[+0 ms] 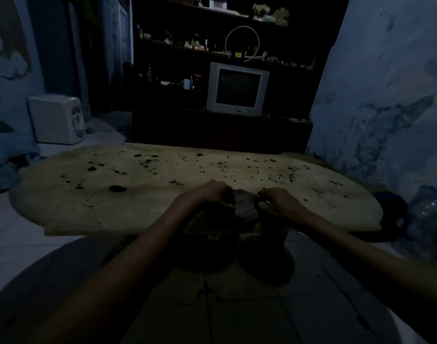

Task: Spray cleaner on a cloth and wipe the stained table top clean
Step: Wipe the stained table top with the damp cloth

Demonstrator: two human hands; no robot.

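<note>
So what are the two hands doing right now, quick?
Left hand: closed, gripping the cloth.
Right hand: closed, gripping the same cloth from the other side.

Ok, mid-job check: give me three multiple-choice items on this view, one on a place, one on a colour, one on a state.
1. Where is the cloth?
A. at the table top's near edge, between both hands
B. on the shelf
C. on the television

2. What colour are the stains?
A. white
B. black
C. red

3. What state is the table top in?
A. wiped clean
B. covered by a sheet
C. spotted across its width

Answers: 1 A, the left hand and right hand grip it there; 2 B, dark blots on a tan surface; 3 C, spots run from left to right.
</note>
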